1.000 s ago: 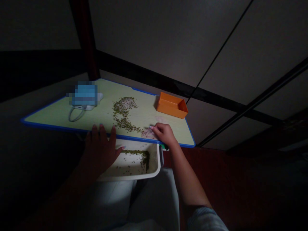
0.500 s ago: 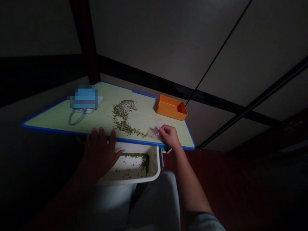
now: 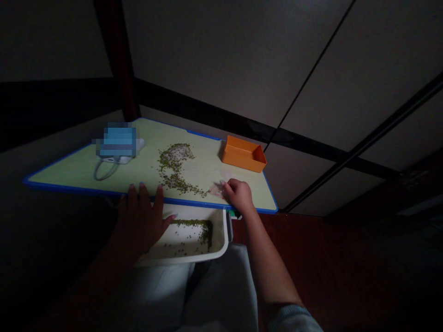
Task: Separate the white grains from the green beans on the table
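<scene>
My right hand (image 3: 238, 196) is closed near the front right of the table, its thumb and finger pinching a thin, clear plastic piece (image 3: 216, 190), perhaps a bag. A scatter of small green beans (image 3: 169, 177) trails across the tabletop toward that plastic, with a pale, whitish patch among the beans at its far end. Fingers spread, my left hand (image 3: 141, 219) lies at the table's front edge with its fingertips on the blue rim. Its thumb reaches over a white bin (image 3: 221, 246) below, which holds more green beans along its far side and right corner.
An orange box (image 3: 244, 159) stands at the table's back right. On the left sit a blurred-out blue device and a white object with a looped grey cable (image 3: 105, 170). The pale tabletop (image 3: 204, 157) has a blue rim; light panels rise behind it.
The whole view has shifted slightly, moving the scene a little to the left. Both hands keep nearly the same places, and the beans look unchanged.
</scene>
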A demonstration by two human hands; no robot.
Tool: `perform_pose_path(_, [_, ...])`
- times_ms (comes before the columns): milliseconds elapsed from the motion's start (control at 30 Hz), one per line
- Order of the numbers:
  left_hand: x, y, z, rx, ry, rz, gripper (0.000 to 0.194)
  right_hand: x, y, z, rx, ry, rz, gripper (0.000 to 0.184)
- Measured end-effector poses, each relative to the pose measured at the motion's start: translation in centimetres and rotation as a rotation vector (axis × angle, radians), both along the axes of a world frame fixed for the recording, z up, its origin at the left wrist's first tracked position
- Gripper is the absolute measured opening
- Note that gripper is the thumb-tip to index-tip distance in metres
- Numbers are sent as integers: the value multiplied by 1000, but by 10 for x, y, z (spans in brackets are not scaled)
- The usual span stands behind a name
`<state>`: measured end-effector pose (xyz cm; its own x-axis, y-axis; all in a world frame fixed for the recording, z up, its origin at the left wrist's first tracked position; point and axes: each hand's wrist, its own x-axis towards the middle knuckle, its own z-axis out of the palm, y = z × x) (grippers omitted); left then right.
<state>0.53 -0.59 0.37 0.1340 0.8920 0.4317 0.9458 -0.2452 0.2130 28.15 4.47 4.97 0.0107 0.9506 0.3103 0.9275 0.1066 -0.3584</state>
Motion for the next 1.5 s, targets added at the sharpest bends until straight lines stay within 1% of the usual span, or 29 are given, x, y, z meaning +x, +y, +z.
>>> perform_pose_path(167, [1, 0, 2, -25, 29, 14, 77, -2, -2, 1, 2, -31, -93, 37])
perform_pose_path(267, [1, 1, 3, -28, 40, 12, 76, -2, -2, 0, 25, -16, -119, 39])
perform_pose_path(367, [1, 1, 2, -19, 43, 6, 76, 0, -1, -2, 37, 63, -122, 39])
perform_pose_path(500, [1, 0, 1, -15, 33, 1, 76, 4, 1, -4, 55, 187, -160, 42])
perform_pose_path(567, [0, 0, 1, -9, 20, -2, 76, 4, 1, -4, 45, 207, -127, 42])
perform_pose_path(667, [-1, 0, 1, 1, 9, -7, 77, 3, 1, -4, 25, 185, -33, 40])
perform_pose_path(733, [-1, 0, 0, -2, 1, -6, 78, 1, 0, -4, 20, 158, -11, 38])
perform_pose_path(867, [0, 2, -2, -1, -6, -3, 78, -1, 1, -2, 7, 117, -33, 39])
perform_pose_path(967, [1, 2, -3, 2, -6, -5, 79, -4, 4, 0, 7, 90, -24, 40])
perform_pose_path(1100, [1, 2, -3, 2, -7, 8, 78, -6, 7, 1, 7, 48, -34, 38])
perform_pose_path(1200, [2, 2, -1, -15, 21, 9, 77, -4, 6, 0, 11, 57, -47, 39])
perform_pose_path(1367, [1, 1, 2, -27, 41, 15, 75, -1, 1, -2, 8, 89, -100, 40])
perform_pose_path(1500, [1, 0, 4, -41, 65, 16, 75, 0, 0, -1, 0, 48, -157, 39])
